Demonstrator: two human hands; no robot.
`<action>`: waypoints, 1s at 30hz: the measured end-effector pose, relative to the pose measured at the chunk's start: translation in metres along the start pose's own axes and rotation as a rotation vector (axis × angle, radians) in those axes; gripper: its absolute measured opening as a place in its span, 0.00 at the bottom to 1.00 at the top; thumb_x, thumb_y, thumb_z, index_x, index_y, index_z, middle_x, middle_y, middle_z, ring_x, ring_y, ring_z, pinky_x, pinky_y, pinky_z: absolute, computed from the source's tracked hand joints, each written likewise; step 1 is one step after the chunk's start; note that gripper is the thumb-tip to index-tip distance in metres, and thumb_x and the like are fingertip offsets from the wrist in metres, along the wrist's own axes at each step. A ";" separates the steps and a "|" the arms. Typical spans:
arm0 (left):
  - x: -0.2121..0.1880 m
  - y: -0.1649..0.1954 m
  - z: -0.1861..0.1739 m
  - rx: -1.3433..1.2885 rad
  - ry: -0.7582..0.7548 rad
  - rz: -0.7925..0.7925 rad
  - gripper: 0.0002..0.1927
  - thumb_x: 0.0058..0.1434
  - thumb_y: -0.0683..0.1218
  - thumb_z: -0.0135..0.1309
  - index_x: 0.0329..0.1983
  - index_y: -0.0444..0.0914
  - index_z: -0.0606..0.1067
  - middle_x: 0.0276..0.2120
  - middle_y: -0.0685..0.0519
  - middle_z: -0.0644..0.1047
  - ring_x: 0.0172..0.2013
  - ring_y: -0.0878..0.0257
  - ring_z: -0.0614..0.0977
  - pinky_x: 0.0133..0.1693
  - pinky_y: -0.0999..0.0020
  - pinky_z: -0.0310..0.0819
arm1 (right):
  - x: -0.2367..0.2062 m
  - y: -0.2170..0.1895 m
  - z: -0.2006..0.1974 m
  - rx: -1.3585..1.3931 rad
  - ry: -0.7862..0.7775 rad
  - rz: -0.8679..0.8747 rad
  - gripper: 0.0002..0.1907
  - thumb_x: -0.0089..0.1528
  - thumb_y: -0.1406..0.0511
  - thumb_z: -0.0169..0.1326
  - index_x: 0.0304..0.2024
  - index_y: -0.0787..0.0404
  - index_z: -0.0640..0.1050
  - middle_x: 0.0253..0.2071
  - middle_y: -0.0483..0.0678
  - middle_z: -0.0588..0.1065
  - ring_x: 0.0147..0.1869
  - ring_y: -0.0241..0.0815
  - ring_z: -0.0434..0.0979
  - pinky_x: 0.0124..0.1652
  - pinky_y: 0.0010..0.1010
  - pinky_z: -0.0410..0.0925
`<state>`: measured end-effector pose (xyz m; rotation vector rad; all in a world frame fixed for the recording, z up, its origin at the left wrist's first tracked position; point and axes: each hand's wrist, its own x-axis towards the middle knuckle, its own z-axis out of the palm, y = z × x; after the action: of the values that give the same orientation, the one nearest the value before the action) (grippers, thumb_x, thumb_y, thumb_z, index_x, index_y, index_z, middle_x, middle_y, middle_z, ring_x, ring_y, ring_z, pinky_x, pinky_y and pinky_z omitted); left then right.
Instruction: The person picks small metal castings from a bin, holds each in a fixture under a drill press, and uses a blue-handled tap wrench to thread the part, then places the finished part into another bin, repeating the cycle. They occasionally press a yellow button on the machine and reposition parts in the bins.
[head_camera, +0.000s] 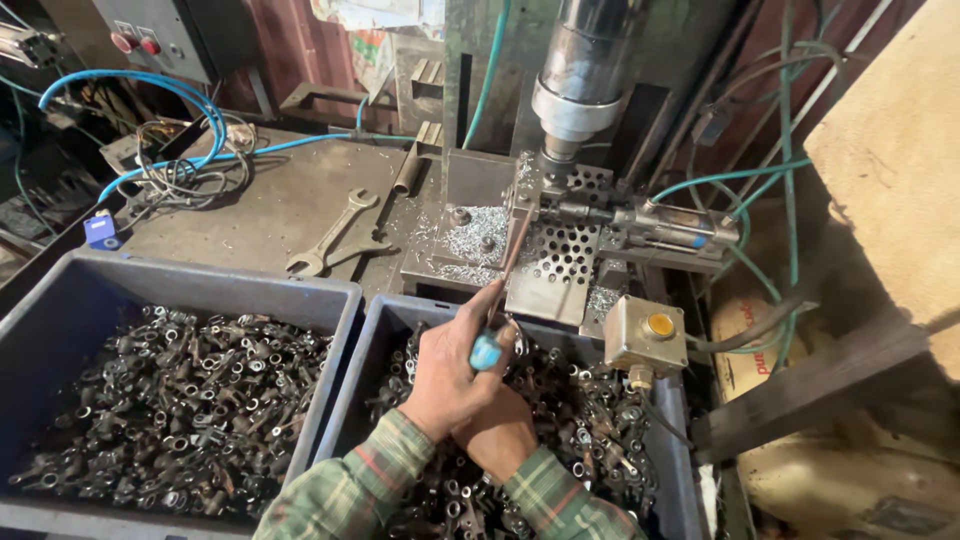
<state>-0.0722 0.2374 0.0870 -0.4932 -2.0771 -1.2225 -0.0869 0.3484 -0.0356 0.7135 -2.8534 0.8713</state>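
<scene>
right hand (497, 432) mostly hidden beneath left hand (450, 375), perhaps.

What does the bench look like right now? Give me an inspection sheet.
Surface: metal bench, dusty, with metal chips near the drill fixture.
Job's things: blue-handled tool reaching toward the fixture; right bin and left bin both full of small metal parts.
Clutter: two open-end wrenches.
Grippers: left hand grips the tool; right hand lies beneath it, over the right bin; its grip cannot be told.
Cables: blue hoses, wire bundle.
Surroundings: drill spindle, yellow push-button box.
</scene>
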 end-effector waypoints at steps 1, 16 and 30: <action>0.006 0.005 -0.001 0.002 0.003 0.005 0.25 0.65 0.47 0.57 0.64 0.33 0.69 0.44 0.39 0.81 0.42 0.45 0.86 0.42 0.56 0.79 | -0.002 -0.002 -0.004 0.026 0.013 -0.020 0.14 0.58 0.60 0.58 0.44 0.59 0.80 0.36 0.57 0.81 0.39 0.60 0.81 0.39 0.51 0.74; 0.116 0.052 -0.003 0.367 -0.216 -0.252 0.13 0.55 0.49 0.54 0.35 0.33 0.77 0.25 0.35 0.80 0.31 0.37 0.83 0.38 0.45 0.79 | -0.002 -0.033 -0.036 0.044 -0.076 0.096 0.16 0.62 0.55 0.57 0.38 0.62 0.77 0.39 0.55 0.80 0.42 0.56 0.80 0.44 0.46 0.72; 0.152 0.060 0.003 0.396 -0.296 -0.272 0.12 0.48 0.49 0.57 0.29 0.35 0.82 0.31 0.36 0.81 0.36 0.36 0.83 0.42 0.45 0.79 | -0.004 -0.042 -0.045 0.151 -0.001 0.039 0.14 0.61 0.56 0.58 0.38 0.59 0.79 0.37 0.52 0.81 0.41 0.54 0.82 0.41 0.43 0.73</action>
<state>-0.1435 0.2676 0.2304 -0.2199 -2.6294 -0.8811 -0.0672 0.3437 0.0222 0.6749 -2.8347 1.1015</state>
